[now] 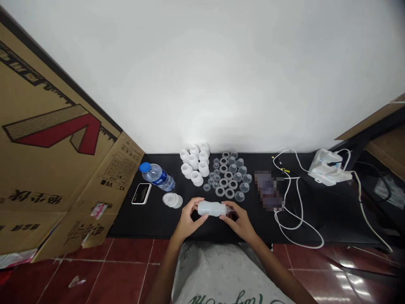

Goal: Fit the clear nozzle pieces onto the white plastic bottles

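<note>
A white plastic bottle (211, 208) lies sideways in the air just above the black table's (158, 219) front edge. My left hand (189, 220) grips its base end with curled fingers. At the bottle's neck my right hand (238, 221) is closed, pinching a small clear cap-like part. Behind the hands stand several white bottles (195, 164) in a cluster and several clear rings and caps (229, 176) laid in rows. One more white bottle (172, 200) lies on its side to the left.
A water bottle with a blue cap (156, 175) and a small white device (141, 193) lie at the left. A large cardboard box (53, 156) leans there. White cables (292, 198) and a white charger (325, 168) lie at the right. A white sack (221, 274) rests below my hands.
</note>
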The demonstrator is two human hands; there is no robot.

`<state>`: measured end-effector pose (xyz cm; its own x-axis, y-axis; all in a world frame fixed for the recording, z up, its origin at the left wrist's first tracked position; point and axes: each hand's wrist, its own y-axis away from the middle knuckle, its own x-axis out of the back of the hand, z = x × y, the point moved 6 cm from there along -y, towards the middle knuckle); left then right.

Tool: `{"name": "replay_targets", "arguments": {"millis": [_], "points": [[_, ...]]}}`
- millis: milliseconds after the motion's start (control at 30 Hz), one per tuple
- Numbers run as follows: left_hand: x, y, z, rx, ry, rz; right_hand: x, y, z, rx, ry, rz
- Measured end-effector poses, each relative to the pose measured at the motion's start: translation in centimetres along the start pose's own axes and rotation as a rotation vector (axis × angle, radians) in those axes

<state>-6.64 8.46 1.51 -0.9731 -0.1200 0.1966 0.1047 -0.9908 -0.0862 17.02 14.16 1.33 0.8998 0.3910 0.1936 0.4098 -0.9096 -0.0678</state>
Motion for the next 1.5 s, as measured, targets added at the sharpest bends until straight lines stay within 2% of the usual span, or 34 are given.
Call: {"name": "replay_targets", "arguments": {"millis": [267,467,667,767,933,1133,1367,1500], "points": [[0.0,-0.2,-1.0,0.092,0.032,-0.024,-0.2,0.1,-0.1,-0.004,0.011,-0.030],[0.3,-0.2,-0.9,0.022,-0.017,-0.022,-0.3,0.1,-0.2,-0.025,0.015,-0.046],[0.1,-0.2,-0.1,-0.025,-0.041,-0.030,-0.3,0.0,0.4,-0.011,0.017,-0.032],[-0.1,-0.3,0.1,-0.013,-0.018,-0.028,-0.2,0.0,0.5,0.011,0.007,-0.012],[0.0,-0.4,-0.8,0.066,0.000,-0.011,-0.4,0.1,0.4,0.008,0.011,-0.029],[0.2,-0.2,-1.1,0.057,-0.019,0.009,-0.5,0.2,-0.1,-0.013,0.029,-0.062],[0.2,-0.3,-0.3,0.026,-0.034,0.008,-0.5,0.2,0.3,-0.007,0.026,-0.007],[-0.2,-0.3,0.8,-0.015,-0.140,-0.042,0.1,0.1,1.0,-0.008,-0.034,0.084]]}}
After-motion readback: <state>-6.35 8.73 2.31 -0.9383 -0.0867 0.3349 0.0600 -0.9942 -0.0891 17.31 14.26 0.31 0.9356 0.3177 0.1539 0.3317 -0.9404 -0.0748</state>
